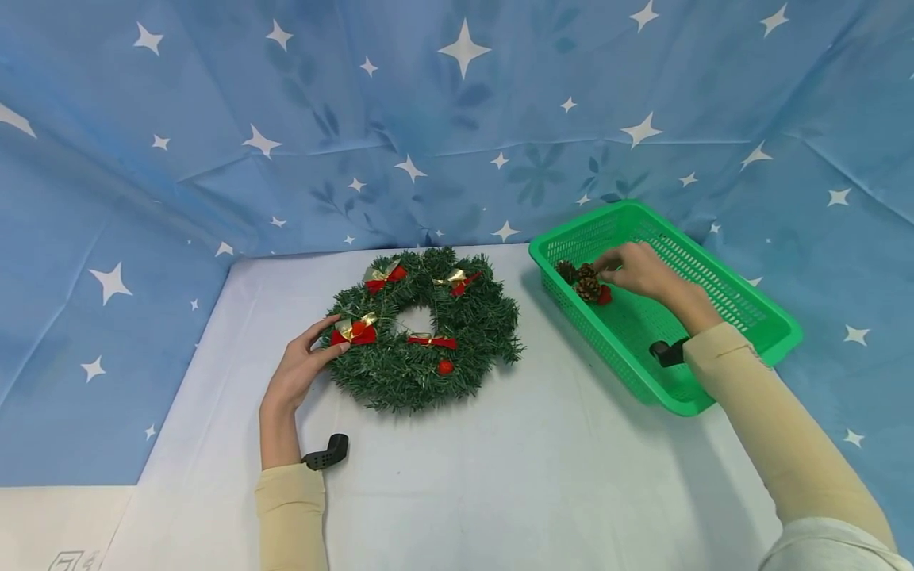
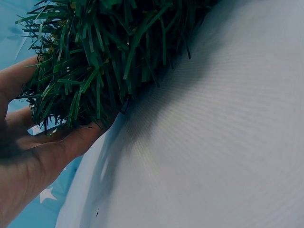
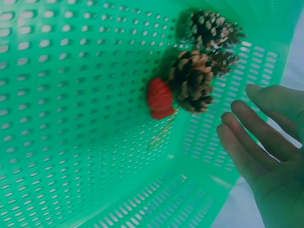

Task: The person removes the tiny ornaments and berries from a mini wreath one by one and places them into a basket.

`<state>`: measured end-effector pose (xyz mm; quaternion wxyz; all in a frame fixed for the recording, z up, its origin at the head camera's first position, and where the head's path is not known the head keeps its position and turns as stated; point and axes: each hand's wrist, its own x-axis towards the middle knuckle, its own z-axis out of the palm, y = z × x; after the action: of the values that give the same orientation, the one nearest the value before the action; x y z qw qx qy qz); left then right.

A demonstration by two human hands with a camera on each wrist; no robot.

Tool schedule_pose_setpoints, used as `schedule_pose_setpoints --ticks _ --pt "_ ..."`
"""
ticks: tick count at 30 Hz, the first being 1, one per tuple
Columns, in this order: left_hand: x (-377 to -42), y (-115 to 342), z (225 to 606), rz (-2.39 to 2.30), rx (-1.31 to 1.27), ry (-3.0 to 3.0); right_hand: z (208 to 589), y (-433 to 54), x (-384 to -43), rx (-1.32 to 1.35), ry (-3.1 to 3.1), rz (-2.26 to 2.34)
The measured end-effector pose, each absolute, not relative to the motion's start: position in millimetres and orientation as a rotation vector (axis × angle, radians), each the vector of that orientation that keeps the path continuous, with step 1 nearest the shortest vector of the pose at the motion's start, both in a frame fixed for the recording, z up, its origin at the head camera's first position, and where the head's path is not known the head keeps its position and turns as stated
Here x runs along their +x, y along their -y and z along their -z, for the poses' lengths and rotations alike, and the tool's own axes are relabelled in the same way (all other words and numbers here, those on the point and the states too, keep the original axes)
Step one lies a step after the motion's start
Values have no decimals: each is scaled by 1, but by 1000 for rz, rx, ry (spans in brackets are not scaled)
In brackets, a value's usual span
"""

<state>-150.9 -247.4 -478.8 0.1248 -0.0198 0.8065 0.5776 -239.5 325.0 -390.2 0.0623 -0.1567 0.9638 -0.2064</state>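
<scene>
A green artificial wreath [image 1: 485,333] with red and gold bows and a red ball lies on the white table. My left hand [image 1: 296,369] grips the wreath's left edge, with fingers and thumb around the greenery [image 2: 90,71] in the left wrist view. On the right, my right hand [image 1: 643,274] hovers inside a green basket [image 1: 743,305]. Its fingers are loosely extended and hold nothing. Just beyond them sit several pine cones [image 3: 192,80] and a red ornament [image 3: 160,98] with a gold string.
Blue cloth [image 1: 457,103] with white stars hangs behind and at both sides. The white table [image 1: 514,476] stretches in front of the wreath. The basket's raised rim [image 1: 607,342] stands between the wreath and the pine cones.
</scene>
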Motion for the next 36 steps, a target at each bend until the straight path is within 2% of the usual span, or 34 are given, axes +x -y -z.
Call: schedule_pose_setpoints --ticks 36 --pt "-147 246 475 -1697 -38 -2349 357 -274 -209 -781 -2980 679"
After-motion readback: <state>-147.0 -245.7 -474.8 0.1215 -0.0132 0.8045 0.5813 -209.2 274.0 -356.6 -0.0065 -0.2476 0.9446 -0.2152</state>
